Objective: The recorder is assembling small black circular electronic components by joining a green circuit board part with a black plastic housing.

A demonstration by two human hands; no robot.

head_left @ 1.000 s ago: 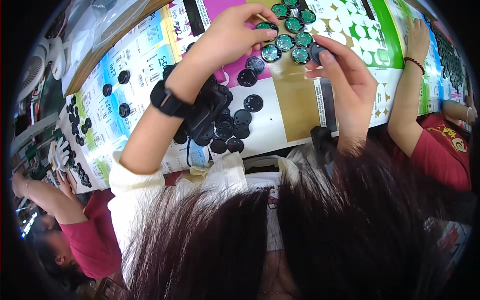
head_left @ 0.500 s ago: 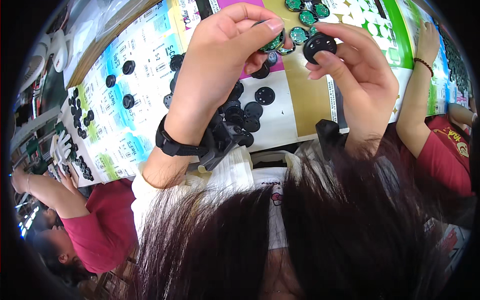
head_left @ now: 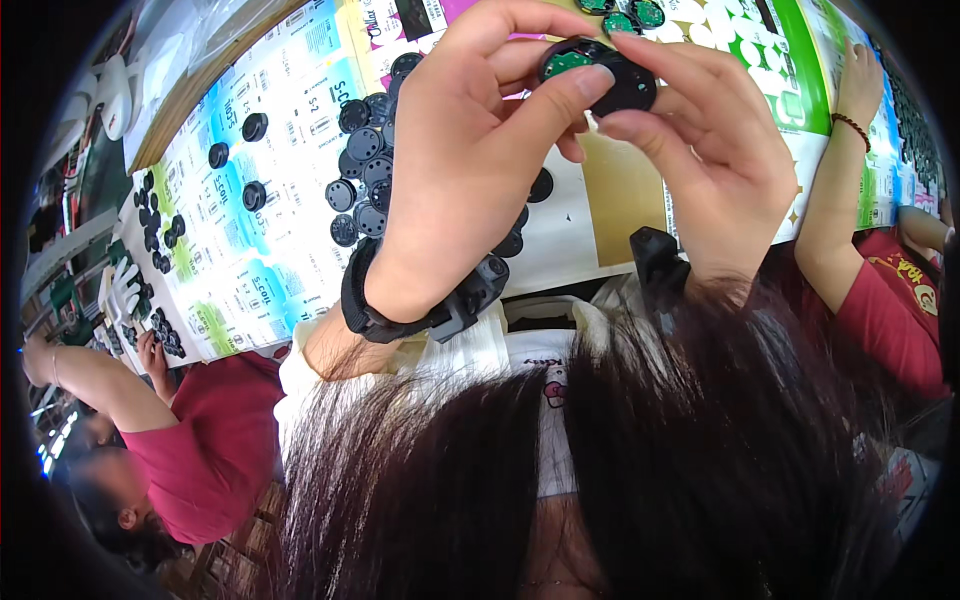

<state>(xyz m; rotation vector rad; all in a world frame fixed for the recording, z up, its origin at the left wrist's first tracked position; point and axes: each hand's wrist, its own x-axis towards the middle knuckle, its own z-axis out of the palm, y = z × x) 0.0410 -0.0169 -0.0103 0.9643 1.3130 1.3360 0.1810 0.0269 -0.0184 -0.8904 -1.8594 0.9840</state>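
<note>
Dial centred on the view, 12 = away from wearer. Nearest: long dark hair (head_left: 430,460) at 6, white shirt (head_left: 552,440) between strands. Black strapped device (head_left: 480,297) on left wrist at 12; black bracket (head_left: 658,262) by right wrist at 1–2.

Left hand (head_left: 475,140), 12: thumb and fingers clamped on a shallow black cup (head_left: 567,64) with a green circuit board inside, cup at 1. Right hand (head_left: 725,155), 2: pinched on a round black cap (head_left: 632,92) with small holes, at 1, overlapping the cup in this view; can't tell if seated on it.

Table (head_left: 300,205) covered in printed sheets. Loose black discs (head_left: 512,243) show past the left hand at 12–1, partly hidden. Pile of black discs (head_left: 366,150) at 11, overlapping, some holed. Three round black pieces (head_left: 254,127) at 10, spaced apart. More black cups (head_left: 620,20) holding green boards at 1, top edge, cut off by frame.

Farther: co-worker in dark red (head_left: 220,440) at 8; another co-worker's arm (head_left: 835,190) at 2–3, beaded bracelet (head_left: 850,130) on wrist. Wooden edge (head_left: 185,110) at 10, clear plastic (head_left: 215,40) beyond.
</note>
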